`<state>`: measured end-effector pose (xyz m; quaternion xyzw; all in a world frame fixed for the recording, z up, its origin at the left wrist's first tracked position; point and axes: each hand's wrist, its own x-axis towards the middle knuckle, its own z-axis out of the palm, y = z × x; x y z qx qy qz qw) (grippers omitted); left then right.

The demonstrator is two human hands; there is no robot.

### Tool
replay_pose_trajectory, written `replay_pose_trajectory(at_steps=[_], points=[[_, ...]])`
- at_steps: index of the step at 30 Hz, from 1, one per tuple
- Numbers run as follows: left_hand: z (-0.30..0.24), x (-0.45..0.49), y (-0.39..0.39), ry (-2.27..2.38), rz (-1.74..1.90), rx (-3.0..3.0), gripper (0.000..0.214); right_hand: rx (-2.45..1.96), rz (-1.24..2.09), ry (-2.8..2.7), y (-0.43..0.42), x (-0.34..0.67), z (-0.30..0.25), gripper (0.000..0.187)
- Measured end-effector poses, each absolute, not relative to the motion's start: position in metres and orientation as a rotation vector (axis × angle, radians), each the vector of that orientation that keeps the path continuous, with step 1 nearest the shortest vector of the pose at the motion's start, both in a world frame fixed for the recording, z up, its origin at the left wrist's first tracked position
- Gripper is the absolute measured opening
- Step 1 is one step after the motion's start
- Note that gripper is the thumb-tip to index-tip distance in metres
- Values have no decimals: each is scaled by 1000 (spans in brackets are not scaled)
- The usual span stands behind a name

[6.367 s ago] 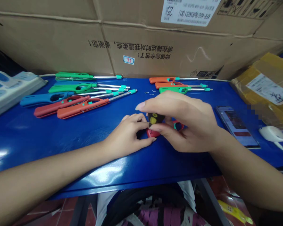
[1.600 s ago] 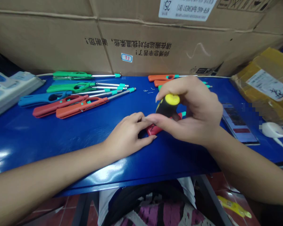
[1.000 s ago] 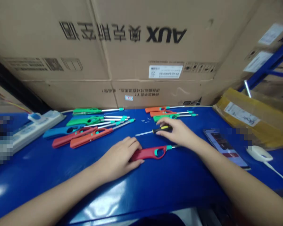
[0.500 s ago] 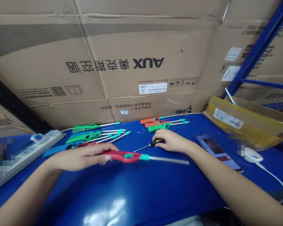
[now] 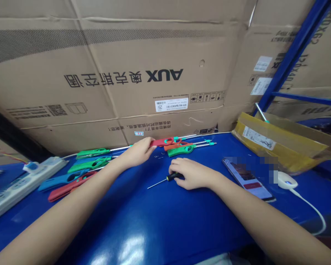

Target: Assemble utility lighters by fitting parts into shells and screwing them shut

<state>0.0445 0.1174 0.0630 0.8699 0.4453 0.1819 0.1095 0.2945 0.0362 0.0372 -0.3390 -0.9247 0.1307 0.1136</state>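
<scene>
My left hand [image 5: 138, 151] is closed on the handle end of a red gas lighter [image 5: 160, 142], at the back of the blue table. Its metal tube points right, over the orange lighters [image 5: 176, 146] lying there. A green lighter [image 5: 182, 150] lies just in front of those. My right hand [image 5: 191, 173] is wrapped round the black and yellow handle of a screwdriver [image 5: 169, 177], whose thin shaft points left and toward me. On the left, partly behind my left forearm, lie green lighters [image 5: 86, 164], a blue lighter [image 5: 62, 179] and another red lighter [image 5: 67, 187].
A white power strip [image 5: 44, 171] runs along the left side. To the right are a phone [image 5: 248, 178], a white corded device [image 5: 287, 181] and a yellow-taped open carton [image 5: 276, 143]. Large cardboard [image 5: 113, 48] stands behind the table [image 5: 160, 224]; a blue metal frame [image 5: 295, 51] rises at right.
My left hand has carried the red lighter away from me, from the table's middle to the lighters at the back. My right hand still holds the screwdriver. The view has shifted slightly right.
</scene>
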Motion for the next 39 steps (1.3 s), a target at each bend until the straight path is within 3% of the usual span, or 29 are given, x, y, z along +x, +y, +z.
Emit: replay_pose_trajectory(at_steps=[7,25,32,39], points=[[25,83,173,1327,568,2713,36,-1011,345,-2736,34,293,37,14],[11,104,175,1354,854,2885,34,-1041,316,-2753,34,294,37,13],[20,115,154,835,589,3069,33,-1084,258,-2761,33,293,37,10],[13,127,152,843,528,3054,34,-1158,200,-2772,35,296,39,8]])
